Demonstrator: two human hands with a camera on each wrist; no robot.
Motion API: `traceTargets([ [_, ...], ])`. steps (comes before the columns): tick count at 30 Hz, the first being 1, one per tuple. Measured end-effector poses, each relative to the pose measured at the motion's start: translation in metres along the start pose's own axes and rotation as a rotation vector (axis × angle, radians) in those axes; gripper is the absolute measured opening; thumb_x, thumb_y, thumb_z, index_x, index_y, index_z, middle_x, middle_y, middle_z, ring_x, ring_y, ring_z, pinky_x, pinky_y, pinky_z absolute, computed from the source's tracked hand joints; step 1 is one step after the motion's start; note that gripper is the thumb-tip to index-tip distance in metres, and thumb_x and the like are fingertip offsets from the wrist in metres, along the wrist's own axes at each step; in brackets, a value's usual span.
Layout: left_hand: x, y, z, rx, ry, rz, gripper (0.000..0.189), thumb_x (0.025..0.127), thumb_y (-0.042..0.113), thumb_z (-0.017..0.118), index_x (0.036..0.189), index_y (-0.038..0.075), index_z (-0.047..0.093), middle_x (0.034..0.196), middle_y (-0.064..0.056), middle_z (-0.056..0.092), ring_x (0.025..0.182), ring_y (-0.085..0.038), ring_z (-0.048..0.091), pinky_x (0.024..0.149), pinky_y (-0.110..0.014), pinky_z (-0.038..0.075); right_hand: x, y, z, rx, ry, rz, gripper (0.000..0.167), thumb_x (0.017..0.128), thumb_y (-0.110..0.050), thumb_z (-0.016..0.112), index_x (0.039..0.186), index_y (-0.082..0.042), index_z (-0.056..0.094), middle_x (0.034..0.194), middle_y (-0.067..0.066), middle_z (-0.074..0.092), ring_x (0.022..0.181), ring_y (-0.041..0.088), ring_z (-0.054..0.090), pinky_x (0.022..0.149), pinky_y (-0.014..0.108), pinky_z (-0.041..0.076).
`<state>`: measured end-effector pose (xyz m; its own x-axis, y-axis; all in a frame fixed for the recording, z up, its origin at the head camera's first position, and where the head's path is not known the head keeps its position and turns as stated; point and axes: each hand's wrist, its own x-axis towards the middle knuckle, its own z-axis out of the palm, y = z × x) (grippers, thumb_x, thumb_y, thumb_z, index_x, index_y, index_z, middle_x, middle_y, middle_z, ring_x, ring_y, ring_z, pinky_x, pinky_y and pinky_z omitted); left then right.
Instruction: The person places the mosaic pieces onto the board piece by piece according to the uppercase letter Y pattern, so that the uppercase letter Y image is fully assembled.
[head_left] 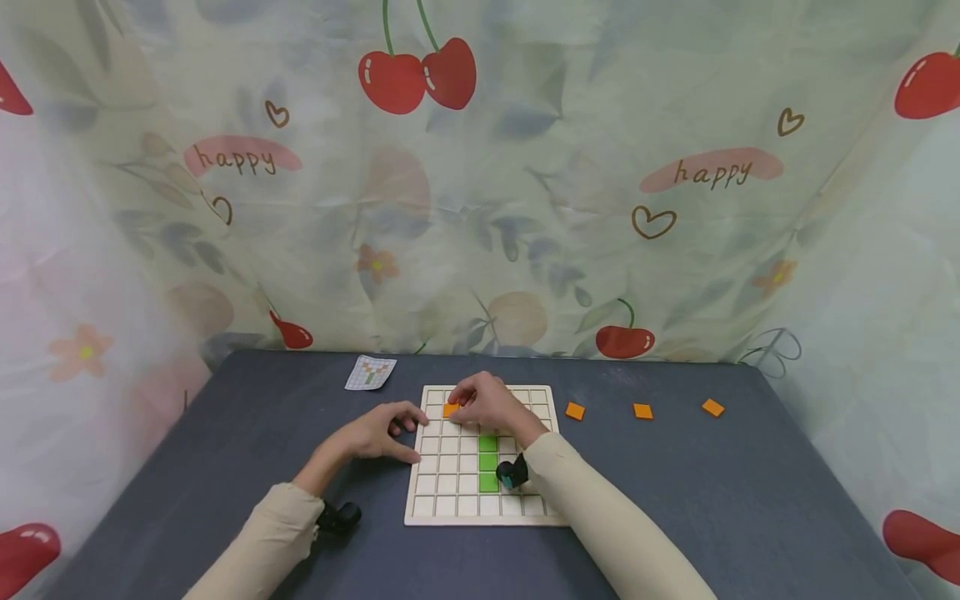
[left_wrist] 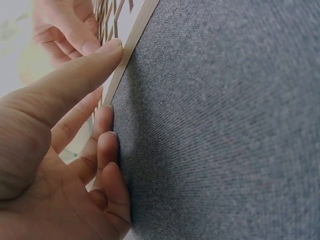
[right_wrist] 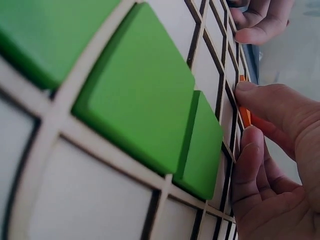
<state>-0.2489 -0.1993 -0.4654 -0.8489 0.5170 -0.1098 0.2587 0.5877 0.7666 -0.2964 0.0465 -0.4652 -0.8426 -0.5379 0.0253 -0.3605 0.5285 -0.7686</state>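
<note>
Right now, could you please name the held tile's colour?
The held tile is orange, clearest in the head view.

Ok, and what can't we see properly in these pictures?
Head view: the right grip and sleeve hide some squares of the board.
Head view: the pattern on the card is too small.
Right wrist view: the right grip covers part of the orange tile; the picture's edge cuts off the top-left green tile.

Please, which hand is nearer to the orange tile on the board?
Right. The right hand pinches the orange tile; the left hand is apart from it, at the left edge of the board.
</note>
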Motion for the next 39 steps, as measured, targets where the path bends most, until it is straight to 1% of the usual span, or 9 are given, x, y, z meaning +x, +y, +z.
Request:
traceTargets([
  [9, 0.0, -0.001, 0.0, -0.005, 0.001, -0.001, 0.047, 0.081, 0.01, 0.088, 0.121, 0.002, 0.064, 0.102, -0.007, 0.056, 0.088, -0.025, 0.048, 0.081, -0.039, 0.039, -0.002, 0.0, -0.004, -0.005, -0.011, 0.001, 0.02, 0.087, -0.01, 0.082, 0.106, -0.006, 0.077, 0.09, -0.001, 0.068, 0.084, 0.017, 0.06, 0.079, 0.033, 0.049],
  [16, 0.0, 0.0, 0.001, 0.004, 0.002, 0.0, 0.047, 0.081, 0.01, 0.088, 0.121, 0.002, 0.064, 0.102, -0.007, 0.055, 0.088, -0.024, 0.048, 0.081, -0.039, 0.039, -0.013, 0.006, -0.021, 0.093, -0.009, -0.093, 0.022, 0.09, -0.009, 0.079, 0.11, 0.001, 0.075, 0.101, 0.008, 0.07, 0.091, 0.021, 0.064, 0.079, 0.034, 0.052],
  [19, -0.001, 0.002, 0.001, 0.01, 0.005, -0.006, 0.047, 0.081, 0.01, 0.088, 0.121, 0.002, 0.064, 0.102, -0.007, 0.055, 0.089, -0.024, 0.048, 0.082, -0.039, 0.039, -0.019, 0.01, -0.03, 0.115, -0.01, -0.121, 0.024, 0.091, -0.009, 0.078, 0.112, 0.003, 0.074, 0.105, 0.012, 0.07, 0.093, 0.023, 0.064, 0.08, 0.035, 0.053],
  [21, -0.002, 0.003, 0.001, 0.012, 0.004, 0.003, 0.047, 0.081, 0.01, 0.088, 0.121, 0.002, 0.064, 0.102, -0.007, 0.055, 0.089, -0.024, 0.048, 0.081, -0.039, 0.038, -0.023, 0.014, -0.035, 0.122, -0.01, -0.128, 0.025, 0.091, -0.01, 0.078, 0.112, 0.003, 0.074, 0.106, 0.013, 0.07, 0.093, 0.023, 0.065, 0.08, 0.036, 0.053],
  [25, -0.003, 0.004, 0.001, 0.004, 0.003, 0.018, 0.048, 0.081, 0.008, 0.088, 0.121, 0.0, 0.064, 0.102, -0.008, 0.055, 0.089, -0.025, 0.047, 0.081, -0.038, 0.038, -0.032, 0.023, -0.045, 0.121, -0.004, -0.126, 0.027, 0.092, -0.012, 0.078, 0.113, 0.004, 0.073, 0.103, 0.008, 0.071, 0.093, 0.023, 0.065, 0.081, 0.037, 0.052],
  [28, -0.003, 0.004, 0.002, 0.002, 0.006, 0.005, 0.048, 0.081, 0.008, 0.088, 0.122, 0.001, 0.064, 0.103, -0.008, 0.055, 0.089, -0.025, 0.047, 0.081, -0.039, 0.038, -0.039, 0.03, -0.052, 0.112, 0.001, -0.121, 0.028, 0.092, -0.015, 0.078, 0.113, 0.003, 0.073, 0.102, 0.005, 0.07, 0.091, 0.022, 0.066, 0.081, 0.038, 0.052],
  [31, -0.002, 0.003, 0.002, 0.003, 0.007, -0.009, 0.048, 0.081, 0.009, 0.088, 0.122, 0.002, 0.064, 0.103, -0.008, 0.055, 0.089, -0.025, 0.047, 0.081, -0.039, 0.038, -0.046, 0.037, -0.059, 0.102, 0.013, -0.116, 0.028, 0.092, -0.015, 0.078, 0.113, 0.002, 0.073, 0.1, 0.004, 0.07, 0.089, 0.021, 0.066, 0.081, 0.039, 0.052],
  [35, -0.002, 0.002, 0.002, 0.006, 0.005, -0.007, 0.048, 0.081, 0.009, 0.088, 0.122, 0.002, 0.064, 0.103, -0.008, 0.055, 0.089, -0.025, 0.047, 0.081, -0.039, 0.038, -0.056, 0.046, -0.069, 0.094, 0.033, -0.1, 0.027, 0.092, -0.016, 0.079, 0.112, 0.001, 0.074, 0.099, 0.003, 0.069, 0.087, 0.021, 0.065, 0.08, 0.039, 0.052],
  [39, -0.001, 0.001, 0.002, 0.009, 0.007, -0.004, 0.048, 0.081, 0.009, 0.088, 0.122, 0.002, 0.064, 0.102, -0.007, 0.055, 0.088, -0.024, 0.047, 0.081, -0.039, 0.038, -0.069, 0.051, -0.08, 0.082, 0.046, -0.092, 0.027, 0.092, -0.017, 0.078, 0.112, 0.001, 0.074, 0.099, 0.004, 0.069, 0.085, 0.024, 0.064, 0.077, 0.04, 0.051],
])
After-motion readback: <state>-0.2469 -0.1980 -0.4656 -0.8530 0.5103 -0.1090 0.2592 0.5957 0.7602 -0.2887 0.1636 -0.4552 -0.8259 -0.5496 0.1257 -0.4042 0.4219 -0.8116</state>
